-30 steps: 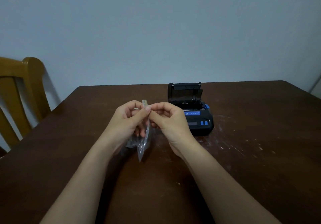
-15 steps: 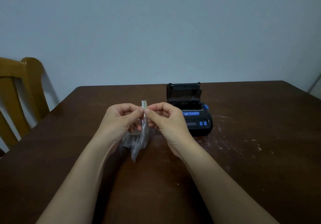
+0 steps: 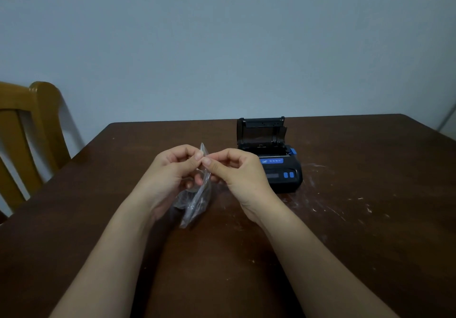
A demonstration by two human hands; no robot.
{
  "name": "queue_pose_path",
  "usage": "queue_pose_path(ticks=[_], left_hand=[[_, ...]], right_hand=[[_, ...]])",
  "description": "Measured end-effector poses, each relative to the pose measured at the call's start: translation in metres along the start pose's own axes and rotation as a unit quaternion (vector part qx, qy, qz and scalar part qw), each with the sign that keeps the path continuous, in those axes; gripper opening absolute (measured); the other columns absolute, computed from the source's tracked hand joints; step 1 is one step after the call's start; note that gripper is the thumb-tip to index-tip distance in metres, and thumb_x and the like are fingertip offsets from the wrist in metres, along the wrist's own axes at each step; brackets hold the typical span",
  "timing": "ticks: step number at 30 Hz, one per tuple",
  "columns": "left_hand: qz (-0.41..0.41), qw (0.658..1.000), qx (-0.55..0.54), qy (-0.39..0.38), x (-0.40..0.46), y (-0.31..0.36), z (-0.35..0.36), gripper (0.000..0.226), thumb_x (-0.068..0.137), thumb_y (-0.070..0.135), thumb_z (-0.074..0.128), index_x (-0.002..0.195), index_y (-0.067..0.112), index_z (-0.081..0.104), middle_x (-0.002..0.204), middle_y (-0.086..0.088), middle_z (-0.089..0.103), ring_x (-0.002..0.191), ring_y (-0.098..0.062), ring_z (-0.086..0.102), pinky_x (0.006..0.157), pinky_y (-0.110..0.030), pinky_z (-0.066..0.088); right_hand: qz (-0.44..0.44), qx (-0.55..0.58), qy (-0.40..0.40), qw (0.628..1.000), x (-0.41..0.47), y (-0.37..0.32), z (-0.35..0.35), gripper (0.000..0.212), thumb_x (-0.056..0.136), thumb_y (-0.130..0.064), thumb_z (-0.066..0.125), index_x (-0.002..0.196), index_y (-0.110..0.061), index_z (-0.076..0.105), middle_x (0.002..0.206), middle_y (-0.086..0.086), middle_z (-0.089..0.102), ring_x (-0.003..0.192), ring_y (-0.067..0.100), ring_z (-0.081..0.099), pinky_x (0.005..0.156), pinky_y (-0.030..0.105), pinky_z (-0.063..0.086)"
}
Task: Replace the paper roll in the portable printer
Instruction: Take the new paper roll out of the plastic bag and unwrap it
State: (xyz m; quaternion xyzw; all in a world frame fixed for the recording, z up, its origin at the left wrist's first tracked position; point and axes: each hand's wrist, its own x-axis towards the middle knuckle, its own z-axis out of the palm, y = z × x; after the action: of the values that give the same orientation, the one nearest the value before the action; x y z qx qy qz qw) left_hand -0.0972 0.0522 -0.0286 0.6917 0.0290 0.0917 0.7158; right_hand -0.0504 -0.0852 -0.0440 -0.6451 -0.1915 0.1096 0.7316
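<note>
While the printer [image 3: 270, 160] sits with its lid up, both hands pinch the bag [image 3: 197, 201] top, fingers clamped. Judging by this, the roll isn't loaded yet.

Two hands [image 3: 172, 169] [image 3: 243, 172], one printer [image 3: 274, 162], one plastic bag [image 3: 197, 201], one chair [image 3: 27, 130], one table [image 3: 357, 219]

Both forearms are bare up to the lower edge of the view, with no sleeve showing. The left hand [image 3: 170, 169] and right hand [image 3: 240, 173] wear no gloves, rings, watch or bracelet; the fingernails are short and unpainted.
</note>
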Motion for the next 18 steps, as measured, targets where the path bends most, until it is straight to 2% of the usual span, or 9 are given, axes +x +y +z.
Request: queue_pose_path(ticks=[1,5,11,16,18], left_hand=[[0.0,1.0,0.005,-0.004,0.0,-0.0001,-0.0003,0.017,0.091,0.011,0.054,0.077,0.008,0.062,0.063,-0.003,0.058,0.049,-0.009,0.051,0.047,-0.018,0.036],[0.01,0.999,0.022,-0.027,-0.0004,-0.0005,0.0002,0.02,0.093,0.01,0.051,0.076,0.008,0.061,0.063,-0.005,0.058,0.051,-0.009,0.052,0.046,-0.017,0.038],[0.017,0.998,0.032,-0.042,-0.0002,-0.0011,0.0024,0.018,0.095,0.008,0.047,0.08,0.003,0.056,0.065,-0.005,0.059,0.054,-0.009,0.053,0.048,-0.017,0.037],[0.014,0.999,0.005,-0.045,0.0001,-0.0003,0.0032,0.017,0.095,0.008,0.046,0.083,0.0,0.055,0.066,-0.006,0.058,0.052,-0.007,0.052,0.047,-0.017,0.037],[0.008,0.999,-0.027,-0.041,0.0001,0.0001,0.0044,0.02,0.096,0.006,0.044,0.08,0.002,0.054,0.063,-0.004,0.06,0.049,-0.006,0.052,0.047,-0.016,0.039]], right_hand=[[0.004,-0.001,0.002,1.0,-0.0002,-0.0001,0.0004,0.001,0.083,-0.016,0.073,0.082,-0.015,0.073,0.074,-0.001,0.07,0.062,0.003,0.062,0.06,0.016,0.05],[0.024,0.024,0.003,0.999,0.0009,0.0,0.0012,0.011,0.087,-0.014,0.067,0.076,-0.012,0.07,0.075,0.004,0.068,0.069,0.01,0.062,0.066,0.024,0.052],[0.024,0.047,-0.003,0.999,0.0,-0.0017,0.0033,0.015,0.09,-0.013,0.061,0.078,-0.006,0.066,0.065,0.001,0.066,0.056,0.008,0.061,0.061,0.022,0.049],[0.042,0.078,0.012,0.996,0.0033,0.0015,0.0072,0.013,0.088,-0.012,0.062,0.079,-0.005,0.066,0.074,0.013,0.063,0.069,0.022,0.058,0.071,0.033,0.048],[0.056,0.126,0.016,0.99,0.0049,0.0026,0.0073,0.009,0.088,-0.009,0.061,0.081,-0.004,0.065,0.073,0.013,0.06,0.065,0.017,0.055,0.066,0.028,0.048]])
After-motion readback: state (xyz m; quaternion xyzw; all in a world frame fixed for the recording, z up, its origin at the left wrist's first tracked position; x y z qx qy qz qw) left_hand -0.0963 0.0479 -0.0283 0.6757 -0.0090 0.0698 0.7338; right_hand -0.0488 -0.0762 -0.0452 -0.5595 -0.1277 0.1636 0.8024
